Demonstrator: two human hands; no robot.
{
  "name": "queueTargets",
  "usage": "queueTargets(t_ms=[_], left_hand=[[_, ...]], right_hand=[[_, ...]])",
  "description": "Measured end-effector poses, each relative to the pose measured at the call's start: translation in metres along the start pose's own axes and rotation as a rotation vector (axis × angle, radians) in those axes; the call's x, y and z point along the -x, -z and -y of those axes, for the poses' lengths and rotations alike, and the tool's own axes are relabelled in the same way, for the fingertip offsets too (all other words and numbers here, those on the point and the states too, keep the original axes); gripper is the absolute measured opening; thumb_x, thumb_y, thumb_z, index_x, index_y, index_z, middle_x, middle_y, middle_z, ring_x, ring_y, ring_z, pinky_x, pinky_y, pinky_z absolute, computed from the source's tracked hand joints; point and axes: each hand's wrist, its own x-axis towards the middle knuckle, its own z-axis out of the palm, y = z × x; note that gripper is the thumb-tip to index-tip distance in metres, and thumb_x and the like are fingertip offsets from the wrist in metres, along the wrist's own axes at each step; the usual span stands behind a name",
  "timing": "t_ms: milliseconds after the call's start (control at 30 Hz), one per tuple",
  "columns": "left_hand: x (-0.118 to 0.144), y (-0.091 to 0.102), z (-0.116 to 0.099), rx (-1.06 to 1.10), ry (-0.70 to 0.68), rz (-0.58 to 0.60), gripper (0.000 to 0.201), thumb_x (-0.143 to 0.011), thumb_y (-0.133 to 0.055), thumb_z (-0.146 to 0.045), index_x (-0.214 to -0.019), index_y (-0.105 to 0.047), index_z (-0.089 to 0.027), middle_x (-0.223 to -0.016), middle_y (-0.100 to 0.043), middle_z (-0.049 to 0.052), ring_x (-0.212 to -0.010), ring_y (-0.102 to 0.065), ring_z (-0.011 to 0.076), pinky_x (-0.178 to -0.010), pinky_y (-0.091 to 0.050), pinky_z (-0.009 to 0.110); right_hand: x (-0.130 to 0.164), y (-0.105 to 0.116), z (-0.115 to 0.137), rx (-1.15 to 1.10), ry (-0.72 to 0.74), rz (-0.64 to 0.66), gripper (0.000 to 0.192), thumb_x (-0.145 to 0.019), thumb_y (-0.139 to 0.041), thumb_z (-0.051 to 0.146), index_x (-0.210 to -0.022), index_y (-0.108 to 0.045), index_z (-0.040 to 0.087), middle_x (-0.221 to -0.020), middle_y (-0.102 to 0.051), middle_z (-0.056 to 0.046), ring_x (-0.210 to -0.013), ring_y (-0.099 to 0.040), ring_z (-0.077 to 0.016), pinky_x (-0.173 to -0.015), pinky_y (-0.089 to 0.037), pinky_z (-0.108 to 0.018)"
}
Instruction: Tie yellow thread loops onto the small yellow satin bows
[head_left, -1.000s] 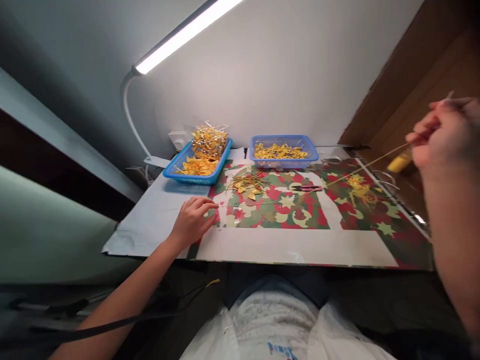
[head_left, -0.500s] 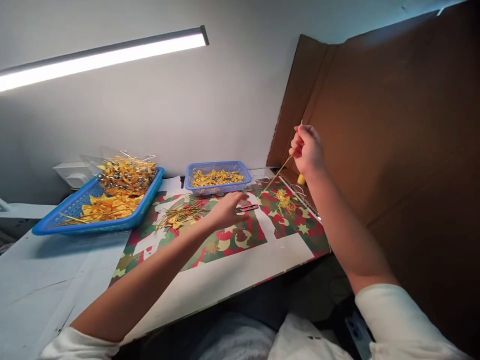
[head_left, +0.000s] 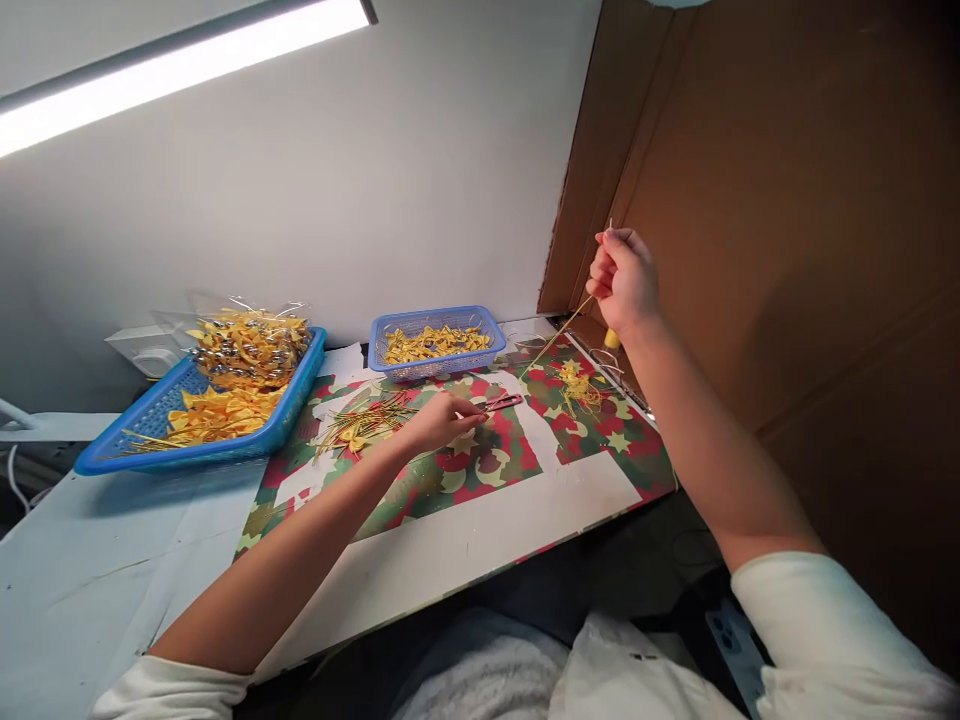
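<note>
The right hand (head_left: 624,280) is hovering raised above the far right corner of the camouflage-patterned mat (head_left: 480,470), its fingers closing in a fist around a thin gold cord (head_left: 559,333) that is running taut, slanting down and leftward from the hand toward the mat; a short pale tip is poking up out of the top of the fist. The cord is looking fine and straw-coloured, no thicker than a wire. The left hand (head_left: 442,420) is resting low on the middle of the mat, fingers pinching together beside a small pair of red-handled snips (head_left: 501,403); whether it is gripping anything cannot be told. A loose heap of gold cord pieces and yellow bows (head_left: 360,425) is lying on the mat just left of that hand, and a smaller yellow tangle (head_left: 576,385) is sitting near the mat's right edge. Behind the mat a small blue basket (head_left: 435,343) is holding yellow bows, and left of the mat a larger blue tray (head_left: 202,420) is carrying more.
</note>
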Motion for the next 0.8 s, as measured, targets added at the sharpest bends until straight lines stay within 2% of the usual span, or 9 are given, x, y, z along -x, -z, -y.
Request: queueTargets(t_ms=[233,367,467,633,800], left_hand=[[0.004,0.011,0.003,0.114,0.03,0.064,0.047,-0.079,-0.061,-0.06,-0.073,-0.075,-0.016,-0.067,-0.071,0.003,-0.062,-0.058,0.0162,-0.057,-0.043,0.025],[0.008,0.024,0.005,0.166,0.092,0.057,0.046,-0.081,-0.06,-0.058,-0.078,-0.077,-0.015,-0.075,-0.074,0.006,-0.068,-0.062,0.0175,-0.065,-0.049,0.027],[0.016,0.039,0.012,0.205,0.151,0.035,0.047,-0.081,-0.06,-0.058,-0.082,-0.077,-0.014,-0.082,-0.076,0.009,-0.075,-0.066,0.0188,-0.072,-0.052,0.029],[0.05,0.075,0.029,0.212,0.273,-0.009,0.046,-0.075,-0.069,-0.059,-0.086,-0.079,-0.015,-0.09,-0.078,0.011,-0.083,-0.07,0.0221,-0.076,-0.055,0.031],[0.101,0.112,0.038,0.196,0.373,-0.101,0.052,-0.069,-0.071,-0.063,-0.089,-0.078,-0.015,-0.092,-0.077,0.012,-0.088,-0.07,0.0235,-0.082,-0.056,0.035]], right_hand=[[-0.001,0.006,-0.001,0.047,-0.027,-0.003,0.033,-0.078,-0.073,0.033,-0.065,-0.044,0.024,-0.051,-0.03,0.007,-0.042,-0.02,-0.0063,-0.04,-0.011,-0.024],[-0.002,0.007,0.0,0.077,-0.031,-0.041,0.033,-0.082,-0.07,0.031,-0.066,-0.042,0.023,-0.049,-0.026,0.009,-0.042,-0.016,-0.0062,-0.043,-0.01,-0.025],[-0.002,0.006,0.004,0.074,-0.031,-0.077,0.029,-0.089,-0.062,0.021,-0.067,-0.043,0.022,-0.048,-0.027,0.01,-0.043,-0.014,-0.0059,-0.044,-0.01,-0.025],[-0.001,0.003,0.01,0.081,-0.05,-0.178,0.037,-0.096,-0.038,0.004,-0.063,-0.043,0.02,-0.043,-0.026,0.009,-0.041,-0.011,-0.0069,-0.045,-0.006,-0.028],[-0.002,-0.001,0.013,0.122,-0.049,-0.23,0.041,-0.094,-0.034,-0.001,-0.059,-0.043,0.02,-0.043,-0.027,0.008,-0.039,-0.014,-0.0073,-0.048,-0.005,-0.031]])
